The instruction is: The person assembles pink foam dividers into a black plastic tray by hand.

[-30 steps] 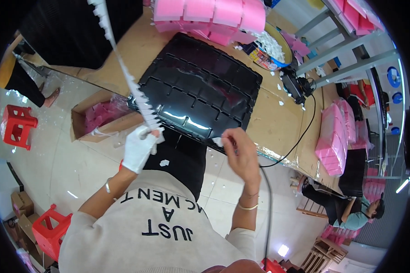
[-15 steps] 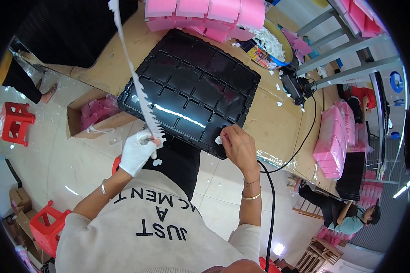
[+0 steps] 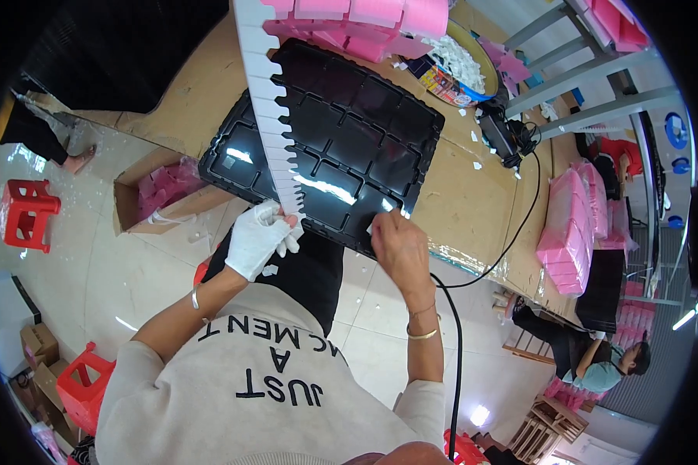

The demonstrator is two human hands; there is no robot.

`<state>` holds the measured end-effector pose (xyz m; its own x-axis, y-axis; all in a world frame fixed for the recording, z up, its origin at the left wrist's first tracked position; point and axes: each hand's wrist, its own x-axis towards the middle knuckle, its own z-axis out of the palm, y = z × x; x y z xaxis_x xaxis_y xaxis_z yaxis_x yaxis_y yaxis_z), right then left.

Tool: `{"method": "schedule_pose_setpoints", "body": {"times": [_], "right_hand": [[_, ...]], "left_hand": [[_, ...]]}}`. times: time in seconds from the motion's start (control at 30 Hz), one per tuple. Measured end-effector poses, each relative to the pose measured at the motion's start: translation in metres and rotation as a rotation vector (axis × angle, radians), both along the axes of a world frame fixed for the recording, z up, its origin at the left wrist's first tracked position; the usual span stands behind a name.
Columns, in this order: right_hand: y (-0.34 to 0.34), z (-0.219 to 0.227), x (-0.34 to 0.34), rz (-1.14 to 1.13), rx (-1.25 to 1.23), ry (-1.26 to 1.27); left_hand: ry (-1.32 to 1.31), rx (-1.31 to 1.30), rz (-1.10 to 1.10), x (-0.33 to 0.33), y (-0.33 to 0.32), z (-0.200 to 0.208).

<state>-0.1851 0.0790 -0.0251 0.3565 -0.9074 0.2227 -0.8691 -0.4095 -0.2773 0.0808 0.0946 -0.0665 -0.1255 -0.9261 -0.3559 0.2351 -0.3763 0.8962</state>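
My left hand (image 3: 265, 235), in a white glove with a bare fingertip showing, grips the lower end of a long white strip (image 3: 264, 93) with a toothed edge. The strip rises across the left part of a black plastic tray (image 3: 349, 151) divided into shallow rectangular compartments. My bare right hand (image 3: 400, 246) is closed at the tray's near right corner, fingertips pinched together. A bit of white shows beside those fingers, but what they hold is mostly hidden. A small white scrap (image 3: 270, 270) lies on my lap by the gloved hand.
The tray rests on a cardboard-covered table (image 3: 469, 221). Behind it are pink foam sheets (image 3: 349, 9) and a round tub of white scraps (image 3: 485, 74). A black power adapter (image 3: 501, 139) with cables sits right. An open carton (image 3: 159, 190) stands left; other people are farther off.
My left hand has moved right and up, closer to the tray. The strip now stands broader and more upright across it. My right hand has shifted slightly left at the same corner.
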Motion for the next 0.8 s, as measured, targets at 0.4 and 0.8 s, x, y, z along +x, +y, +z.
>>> {"method": "schedule_pose_setpoints", "body": {"times": [0.4, 0.8], "right_hand": [[0.071, 0.025, 0.085, -0.093, 0.232, -0.756], [0.054, 0.033, 0.097, -0.025, 0.115, -0.753]], "left_hand": [[-0.018, 0.018, -0.042, 0.002, 0.025, 0.031], [0.03, -0.092, -0.087, 0.014, 0.035, 0.048]]}}
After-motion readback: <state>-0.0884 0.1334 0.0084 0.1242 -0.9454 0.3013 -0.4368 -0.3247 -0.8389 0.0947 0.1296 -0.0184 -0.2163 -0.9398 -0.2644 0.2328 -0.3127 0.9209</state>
